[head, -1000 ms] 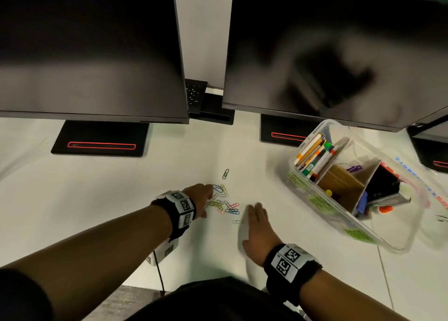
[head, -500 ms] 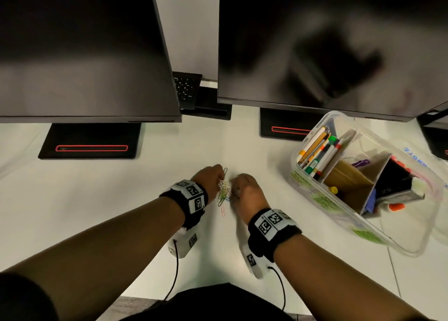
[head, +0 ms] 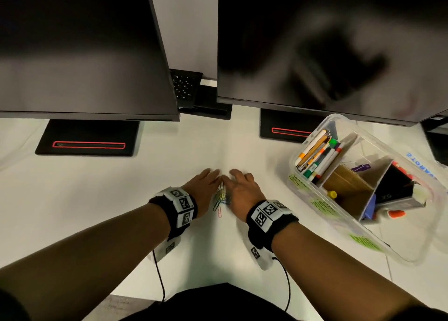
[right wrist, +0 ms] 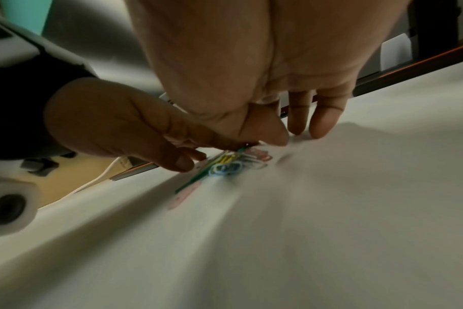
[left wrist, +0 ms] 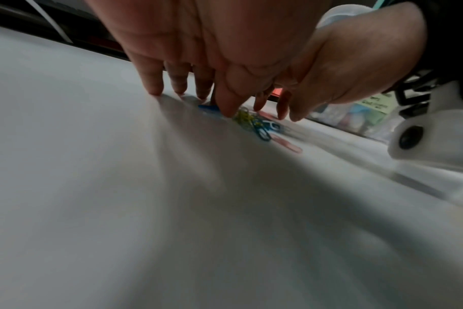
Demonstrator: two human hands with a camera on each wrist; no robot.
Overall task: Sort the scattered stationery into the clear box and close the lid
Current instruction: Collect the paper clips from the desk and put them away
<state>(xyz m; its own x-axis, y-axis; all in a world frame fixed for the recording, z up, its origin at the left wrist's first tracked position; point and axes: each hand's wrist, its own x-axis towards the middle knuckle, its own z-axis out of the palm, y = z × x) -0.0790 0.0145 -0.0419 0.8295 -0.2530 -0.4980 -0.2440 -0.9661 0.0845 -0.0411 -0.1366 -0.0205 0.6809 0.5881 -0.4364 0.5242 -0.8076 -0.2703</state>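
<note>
Several coloured paper clips (head: pixel 220 197) lie bunched in a small pile on the white desk, squeezed between my two hands. My left hand (head: pixel 211 177) stands on its fingertips at the pile's left, thumb down against the clips (left wrist: pixel 251 123). On the right, my right hand (head: pixel 238 179) rests its fingertips on the desk, its thumb pressing the clips (right wrist: pixel 225 165). Neither hand has lifted any. The clear box (head: pixel 400 257) sits open at the right, holding pens (head: pixel 317 156), cardboard dividers and a black item. Its clear lid (head: pixel 426 165) lies behind it.
Two dark monitors (head: pixel 84 54) (head: pixel 327 42) overhang the back of the desk on black stands (head: pixel 87 139). A black keyboard (head: pixel 185 85) stands between them. The desk's front edge (head: pixel 135 289) runs close below my forearms.
The clips were spread out a second ago; my hands swept inward and gathered them into one tight pile. Both hands' fingers now stretch forward around it.
</note>
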